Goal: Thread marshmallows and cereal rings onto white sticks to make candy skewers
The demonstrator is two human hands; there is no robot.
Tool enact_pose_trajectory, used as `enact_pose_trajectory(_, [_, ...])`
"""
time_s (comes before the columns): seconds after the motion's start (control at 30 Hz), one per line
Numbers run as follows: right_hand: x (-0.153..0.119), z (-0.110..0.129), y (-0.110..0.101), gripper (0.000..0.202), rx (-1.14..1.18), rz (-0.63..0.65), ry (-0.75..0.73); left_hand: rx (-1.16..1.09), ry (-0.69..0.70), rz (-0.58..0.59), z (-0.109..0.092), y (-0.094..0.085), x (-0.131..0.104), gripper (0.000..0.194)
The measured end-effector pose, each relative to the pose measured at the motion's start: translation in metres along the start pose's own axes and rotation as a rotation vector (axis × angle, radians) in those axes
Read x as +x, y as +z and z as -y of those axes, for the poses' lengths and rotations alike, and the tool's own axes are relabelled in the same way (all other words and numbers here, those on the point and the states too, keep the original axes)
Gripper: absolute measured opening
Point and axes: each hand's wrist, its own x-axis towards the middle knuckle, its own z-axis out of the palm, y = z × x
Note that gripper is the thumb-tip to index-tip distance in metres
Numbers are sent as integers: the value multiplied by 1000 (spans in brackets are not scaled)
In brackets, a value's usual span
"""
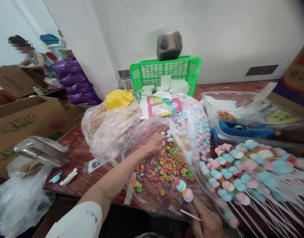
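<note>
The left hand point(155, 144) is by small puffy candies point(169, 134); how wide, I can't tell. Colored rings point(164, 168) lie below it. The right hand point(208, 220) holds a candy stick point(184, 190), left of more candy sticks point(243, 175).

The right hand point(208, 220) is cut off by the bottom edge, and the lower end of the marshmallow skewer point(184, 191) is hidden in its grip. Ahead and left of that grip, the fingertips of the left hand point(155, 145) are blurred; whether anything is pinched there cannot be told. Right of the grip, the skewer pile point(251, 165) is cut off. Far beyond it, the dark container point(169, 46) is blurred
</note>
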Motion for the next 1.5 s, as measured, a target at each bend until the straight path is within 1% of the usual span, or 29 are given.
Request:
enact_pose_trajectory(0.1, [5, 8, -1, 25, -28, -100, 17, -18, 8, -110, -5, -1, -15, 29])
enact_pose_trajectory(0.17, [8, 15, -3, 22, -30, -135, 40, -92, -8, -192, -18, 0, -33, 35])
enact_pose_trajectory(0.2, [10, 18, -4, 20, -25, -139, 55, -174, -23, -234, -27, 2, -43, 37])
enact_pose_trajectory(0.27, [14, 25, -7, 19, -9, -135, 78, -521, -74, -337, -53, 8, -66, 38])
enact_pose_trajectory(0.3, [16, 28, -8, 18, -2, -127, 86, -688, -101, -361, -68, 11, -77, 37])
enact_pose_trajectory(0.33, [17, 30, -9, 18, 0, -120, 96, -808, -130, -372, -82, 14, -86, 37])
enact_pose_trajectory(0.43, [18, 35, -11, 20, -13, -88, 122, -996, -181, -451, -119, 20, -103, 37])
enact_pose_trajectory(0.47, [18, 36, -11, 20, -22, -78, 127, -1033, -190, -463, -126, 21, -105, 37])
enact_pose_trajectory(0.53, [16, 36, -13, 21, -38, -73, 136, -1094, -202, -456, -136, 22, -107, 37])
enact_pose_trajectory(0.63, [15, 33, -18, 22, -56, -75, 165, -1120, -189, -463, -138, 24, -107, 38])
enact_pose_trajectory(0.7, [16, 32, -21, 24, -69, -63, 179, -1065, -155, -487, -136, 27, -108, 38])
enact_pose_trajectory(0.87, [18, 33, -26, 23, -79, -57, 158, -815, -90, -523, -127, 34, -111, 33])
enact_pose_trajectory(1.0, [15, 33, -23, 24, -71, -57, 105, -601, -1, -535, -123, 32, -112, 30])
enact_pose_trajectory(1.1, [11, 32, -18, 23, -93, -28, 113, -414, 127, -487, -125, 28, -113, 26])
enact_pose_trajectory(1.17, [9, 33, -15, 23, -98, -25, 127, -345, 202, -439, -127, 27, -113, 27])
enact_pose_trajectory(1.2, [8, 33, -12, 23, -95, -27, 140, -336, 218, -423, -127, 28, -113, 27])
enact_pose_trajectory(1.27, [9, 35, -7, 24, -82, -12, 179, -367, 197, -416, -126, 32, -114, 25])
enact_pose_trajectory(1.37, [12, 38, 0, 28, -70, 32, 210, -499, 83, -427, -125, 40, -113, 20])
enact_pose_trajectory(1.43, [13, 38, 1, 27, -53, 18, 224, -684, -24, -453, -127, 43, -113, 21])
enact_pose_trajectory(1.5, [14, 35, 0, 26, -34, -28, 233, -953, -141, -466, -130, 44, -113, 32])
